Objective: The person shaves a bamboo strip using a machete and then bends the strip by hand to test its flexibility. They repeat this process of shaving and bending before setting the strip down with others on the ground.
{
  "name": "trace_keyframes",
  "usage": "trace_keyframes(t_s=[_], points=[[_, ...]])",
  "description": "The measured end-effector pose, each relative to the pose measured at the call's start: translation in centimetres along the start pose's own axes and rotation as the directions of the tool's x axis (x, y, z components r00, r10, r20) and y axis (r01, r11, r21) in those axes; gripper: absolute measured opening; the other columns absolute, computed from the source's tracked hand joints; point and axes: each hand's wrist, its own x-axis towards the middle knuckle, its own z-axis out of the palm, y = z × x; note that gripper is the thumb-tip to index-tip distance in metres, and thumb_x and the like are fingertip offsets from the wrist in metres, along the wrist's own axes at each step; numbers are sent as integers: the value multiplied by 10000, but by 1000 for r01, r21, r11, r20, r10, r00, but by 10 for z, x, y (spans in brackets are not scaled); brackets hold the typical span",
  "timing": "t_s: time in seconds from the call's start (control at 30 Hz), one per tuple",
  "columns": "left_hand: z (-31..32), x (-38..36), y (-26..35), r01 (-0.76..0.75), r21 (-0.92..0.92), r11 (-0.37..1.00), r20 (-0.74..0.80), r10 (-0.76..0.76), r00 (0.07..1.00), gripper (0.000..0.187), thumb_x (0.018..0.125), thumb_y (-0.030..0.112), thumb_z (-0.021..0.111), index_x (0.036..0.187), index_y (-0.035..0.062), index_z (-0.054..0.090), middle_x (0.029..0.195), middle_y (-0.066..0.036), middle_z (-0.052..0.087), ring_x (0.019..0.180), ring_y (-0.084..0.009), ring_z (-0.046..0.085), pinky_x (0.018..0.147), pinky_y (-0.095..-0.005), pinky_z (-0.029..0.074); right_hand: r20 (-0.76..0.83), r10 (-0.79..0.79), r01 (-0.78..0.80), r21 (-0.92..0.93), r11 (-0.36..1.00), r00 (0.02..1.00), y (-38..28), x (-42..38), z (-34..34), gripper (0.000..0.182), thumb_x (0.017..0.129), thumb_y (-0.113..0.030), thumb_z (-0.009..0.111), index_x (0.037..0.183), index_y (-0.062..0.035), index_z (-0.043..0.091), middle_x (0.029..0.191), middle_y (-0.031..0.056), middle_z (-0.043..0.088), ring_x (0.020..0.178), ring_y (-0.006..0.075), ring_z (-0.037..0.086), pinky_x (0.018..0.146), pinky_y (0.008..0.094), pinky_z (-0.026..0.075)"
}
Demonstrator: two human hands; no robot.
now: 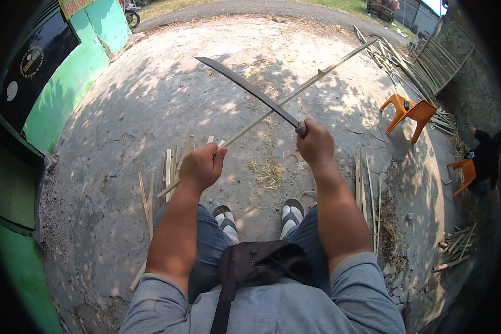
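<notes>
My right hand (pixel 315 143) is closed round the handle of a long machete (pixel 245 84), its dark blade slanting up and to the left. In my left hand (pixel 201 166) is a long, thin bamboo strip (pixel 339 62), gripped near its lower end and stretching away to the upper right. Blade and strip cross in front of me, a little left of my right hand. Beneath them, a small heap of pale shavings (pixel 267 173) lies on the concrete between my hands.
Cut bamboo strips (pixel 168 170) lie by my left leg, and more strips (pixel 363 186) by my right. An orange plastic chair (pixel 420 117) stands to the right, near a person in dark clothes (pixel 486 158). Bamboo poles (pixel 398 62) are piled at the back right. A green wall (pixel 67 106) rises at left.
</notes>
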Motion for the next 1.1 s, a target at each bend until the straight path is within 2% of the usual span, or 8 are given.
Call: trace_keyframes(t_s=[0.1, 0.33, 0.47, 0.57, 0.67, 0.77, 0.97, 1.1], points=[[1, -1, -4, 52, -24, 998, 37, -51, 998, 357, 1012, 329, 634, 806, 39, 658, 706, -210, 640, 684, -426, 657, 611, -486, 500, -18, -75, 71, -143, 987, 997, -6, -4, -6, 126, 887, -252, 723, 823, -152, 682, 785, 105, 713, 746, 355, 701, 671, 499, 536], [2, -3, 0, 23, 22, 1000, 50, -24, 998, 375, 1014, 345, 629, 791, 43, 645, 709, -204, 646, 685, -430, 655, 604, -501, 495, 40, -426, 426, 20, 905, 904, -37, -22, 10, 134, 870, -244, 733, 778, -179, 661, 733, 42, 711, 693, 284, 707, 675, 437, 499], [-2, -5, -9, -16, -19, 1000, 11, 16, 1000, 423, 1024, 390, 613, 769, 54, 624, 703, -199, 647, 668, -437, 648, 586, -513, 491, 86, -396, 401, -43, 915, 914, -30, -19, 16, 152, 861, -234, 734, 820, -138, 624, 743, 72, 679, 702, 334, 676, 710, 459, 521], [-11, -3, -5, -12, -24, 1000, -6, 11, 1000, 419, 1030, 386, 609, 779, 51, 627, 706, -202, 643, 666, -441, 645, 585, -513, 488, -126, -107, 85, -172, 981, 986, -3, 1, 7, 192, 906, -279, 713, 801, -137, 639, 749, 85, 700, 688, 348, 692, 673, 483, 539], [-2, -1, -12, -6, -39, 999, -27, 5, 1000, 388, 1028, 358, 618, 800, 44, 640, 707, -211, 632, 671, -438, 642, 588, -494, 484, -163, -70, 41, -173, 984, 984, 8, 1, 4, 191, 899, -284, 721, 800, -140, 646, 750, 83, 702, 691, 355, 691, 630, 483, 535], [-2, -1, -9, 18, -44, 999, -15, -18, 1000, 365, 1025, 337, 622, 815, 40, 647, 717, -217, 637, 684, -437, 649, 596, -485, 487, -144, -99, 83, -114, 990, 985, -6, -6, -2, 182, 896, -276, 726, 794, -145, 650, 745, 71, 702, 685, 346, 692, 649, 478, 532], [-1, -3, -4, -18, -34, 999, -26, 17, 1000, 342, 1026, 321, 620, 834, 40, 653, 738, -216, 657, 701, -433, 668, 611, -495, 496, -15, -419, 419, -21, 908, 908, -39, -21, 12, 141, 853, -245, 734, 775, -167, 648, 727, 43, 694, 690, 290, 703, 707, 441, 517], [-3, -4, -3, -83, -82, 993, -105, 75, 992, 387, 1029, 353, 609, 794, 48, 649, 700, -195, 656, 660, -425, 658, 594, -508, 501, 18, -462, 462, -61, 885, 887, -36, -17, 12, 154, 865, -250, 729, 776, -161, 640, 730, 45, 686, 709, 291, 704, 740, 438, 504]])
